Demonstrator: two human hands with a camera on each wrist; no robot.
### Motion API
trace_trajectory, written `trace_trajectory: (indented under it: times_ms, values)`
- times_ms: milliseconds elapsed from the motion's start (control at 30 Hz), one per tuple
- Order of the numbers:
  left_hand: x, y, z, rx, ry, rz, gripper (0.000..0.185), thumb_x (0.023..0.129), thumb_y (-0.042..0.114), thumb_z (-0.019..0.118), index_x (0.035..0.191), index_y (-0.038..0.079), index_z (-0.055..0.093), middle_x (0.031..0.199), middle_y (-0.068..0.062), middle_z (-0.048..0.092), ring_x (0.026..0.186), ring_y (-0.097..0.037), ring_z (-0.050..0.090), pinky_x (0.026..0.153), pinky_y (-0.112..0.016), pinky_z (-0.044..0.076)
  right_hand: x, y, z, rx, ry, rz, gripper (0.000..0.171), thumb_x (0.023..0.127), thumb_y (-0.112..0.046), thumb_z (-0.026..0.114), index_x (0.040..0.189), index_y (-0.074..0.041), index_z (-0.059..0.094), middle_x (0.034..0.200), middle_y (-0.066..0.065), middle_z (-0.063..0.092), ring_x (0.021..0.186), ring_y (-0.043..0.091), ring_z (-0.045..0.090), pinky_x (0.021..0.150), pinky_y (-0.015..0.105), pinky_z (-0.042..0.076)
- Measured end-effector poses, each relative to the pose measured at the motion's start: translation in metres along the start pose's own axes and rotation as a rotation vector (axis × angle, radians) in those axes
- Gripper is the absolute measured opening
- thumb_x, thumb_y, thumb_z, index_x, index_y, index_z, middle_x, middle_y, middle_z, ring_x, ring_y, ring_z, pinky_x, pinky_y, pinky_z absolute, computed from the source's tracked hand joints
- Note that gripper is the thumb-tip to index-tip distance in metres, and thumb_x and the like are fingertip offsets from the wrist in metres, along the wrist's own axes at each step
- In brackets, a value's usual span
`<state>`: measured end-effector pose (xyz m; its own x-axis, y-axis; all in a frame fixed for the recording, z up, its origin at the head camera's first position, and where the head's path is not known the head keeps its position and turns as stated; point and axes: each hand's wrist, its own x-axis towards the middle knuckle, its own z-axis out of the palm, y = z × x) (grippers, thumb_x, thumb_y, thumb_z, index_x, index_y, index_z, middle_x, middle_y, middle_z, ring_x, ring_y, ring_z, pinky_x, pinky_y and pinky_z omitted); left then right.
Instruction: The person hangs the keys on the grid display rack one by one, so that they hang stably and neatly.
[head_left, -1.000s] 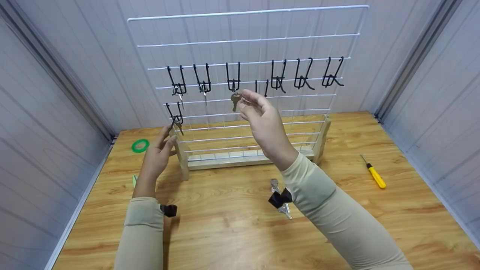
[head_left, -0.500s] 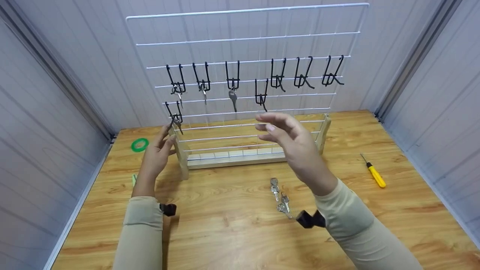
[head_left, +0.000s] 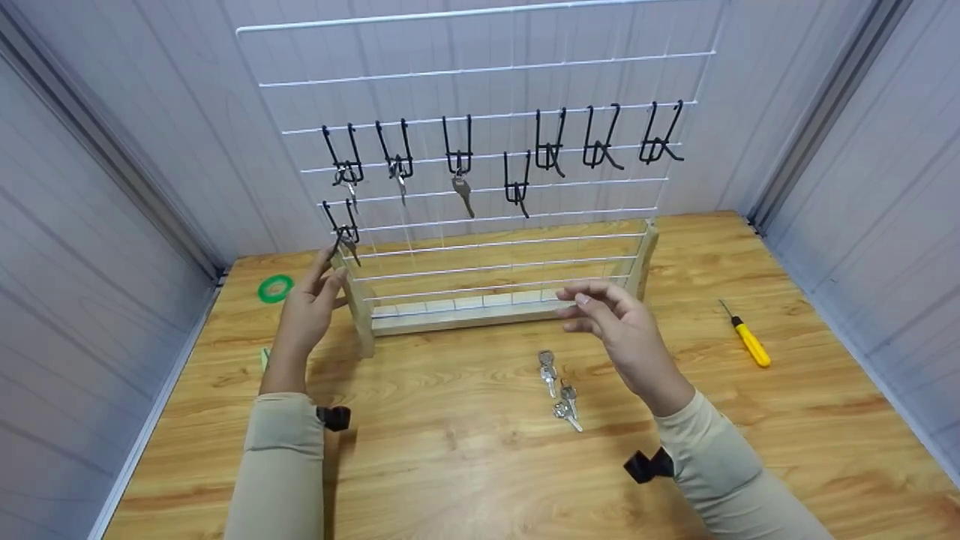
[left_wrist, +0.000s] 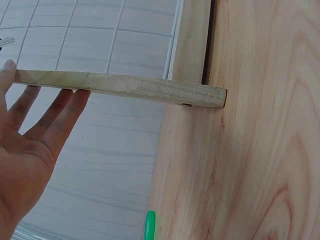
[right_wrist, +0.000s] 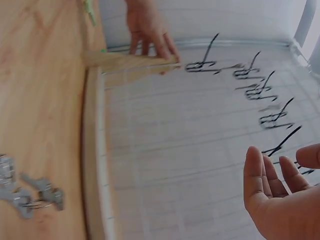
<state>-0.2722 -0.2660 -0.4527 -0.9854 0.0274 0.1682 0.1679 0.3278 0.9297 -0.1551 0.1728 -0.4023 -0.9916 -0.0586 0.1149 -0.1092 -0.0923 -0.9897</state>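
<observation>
A white wire grid rack (head_left: 495,199) stands upright on wooden side supports, with black wire hooks along it. Keys hang from several hooks; one key (head_left: 463,191) is on the third hook of the upper row. My left hand (head_left: 308,311) grips the left wooden support (left_wrist: 125,85), thumb on one side and fingers on the other. My right hand (head_left: 626,337), holding nothing, hovers in front of the rack's lower right part, fingers loosely bent. Below and left of it, loose keys (head_left: 548,369) lie on the table, also seen in the right wrist view as a blurred bunch (right_wrist: 40,192).
A yellow-handled screwdriver (head_left: 750,345) lies on the wooden table (head_left: 450,465) at the right. Green tape (head_left: 275,289) sits left of the rack, and a light green item (head_left: 265,358) is partly hidden by the left forearm. Pale walls enclose the back and sides.
My right hand has let go of the key at the third upper hook and moved down and right, away from the rack. The key hangs there. My left hand keeps its place.
</observation>
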Motion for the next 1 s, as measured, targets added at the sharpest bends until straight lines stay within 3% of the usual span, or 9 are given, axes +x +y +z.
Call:
trace_trajectory:
  times_ms: [233, 400, 600, 833, 1000]
  values:
    - [0.002, -0.001, 0.001, -0.011, 0.001, 0.018, 0.062, 0.112, 0.039, 0.055, 0.169, 0.028, 0.034, 0.174, -0.017, 0.035, 0.152, -0.038, 0.051, 0.103, -0.033, 0.064, 0.014, 0.052, -0.012, -0.127, -0.005, 0.169, 0.027, 0.109, -0.003, 0.054, 0.134, 0.007, 0.059, 0.127, 0.013, 0.069, 0.104, 0.02, 0.072, 0.095, 0.032, 0.067]
    - [0.002, -0.003, 0.001, 0.005, 0.005, 0.022, 0.062, 0.112, 0.042, 0.055, 0.169, 0.03, 0.034, 0.174, -0.016, 0.036, 0.151, -0.038, 0.052, 0.107, -0.041, 0.063, 0.018, 0.08, -0.013, -0.267, -0.07, 0.257, 0.034, 0.108, -0.004, 0.058, 0.139, 0.008, 0.055, 0.133, 0.026, 0.064, 0.106, 0.029, 0.071, 0.096, 0.037, 0.067]
    - [0.002, -0.003, 0.001, 0.01, 0.007, 0.016, 0.06, 0.112, 0.043, 0.054, 0.168, 0.032, 0.035, 0.174, -0.015, 0.036, 0.151, -0.036, 0.052, 0.106, -0.039, 0.063, 0.027, 0.105, -0.019, -0.517, -0.196, 0.235, 0.034, 0.105, -0.008, 0.063, 0.136, 0.006, 0.061, 0.129, 0.023, 0.067, 0.106, 0.028, 0.069, 0.084, 0.033, 0.063]
    - [0.0, -0.002, 0.001, 0.017, 0.015, 0.048, 0.06, 0.112, 0.039, 0.055, 0.168, 0.027, 0.037, 0.172, -0.019, 0.037, 0.153, -0.04, 0.049, 0.105, -0.044, 0.064, 0.038, 0.116, -0.02, -0.682, -0.328, 0.185, 0.039, 0.101, -0.011, 0.07, 0.136, 0.004, 0.065, 0.132, 0.023, 0.07, 0.123, 0.036, 0.069, 0.11, 0.049, 0.06]
    - [0.0, -0.004, 0.0, 0.018, 0.02, 0.045, 0.06, 0.112, 0.041, 0.054, 0.168, 0.027, 0.037, 0.172, -0.019, 0.037, 0.153, -0.041, 0.049, 0.106, -0.046, 0.063, 0.046, 0.118, -0.02, -0.741, -0.338, 0.169, 0.033, 0.097, -0.009, 0.073, 0.128, 0.003, 0.07, 0.123, 0.02, 0.072, 0.113, 0.031, 0.069, 0.106, 0.048, 0.061]
